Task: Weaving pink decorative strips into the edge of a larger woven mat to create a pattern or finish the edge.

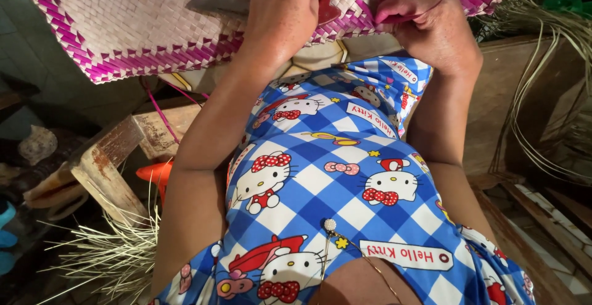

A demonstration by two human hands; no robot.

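We've got the magenta strand (431,6) pinched in our right hand (425,27), trailing toward 1 o'clock; left hand (280,9) lies flat on the woven mat (142,27) at 9.

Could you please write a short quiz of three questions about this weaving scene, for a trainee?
1. True or false: the right hand pinches a thin magenta strand.
2. Which colours make up the woven mat? A) green and yellow B) pale cream and magenta C) black and red
3. What lies in a loose bundle at the lower left, beside the wooden bench?

Key
1. True: fingers and thumb close on the strand at the mat's border.
2. B. The left hand presses flat on it.
3. Dry pale fibre strips, spread out like straw.
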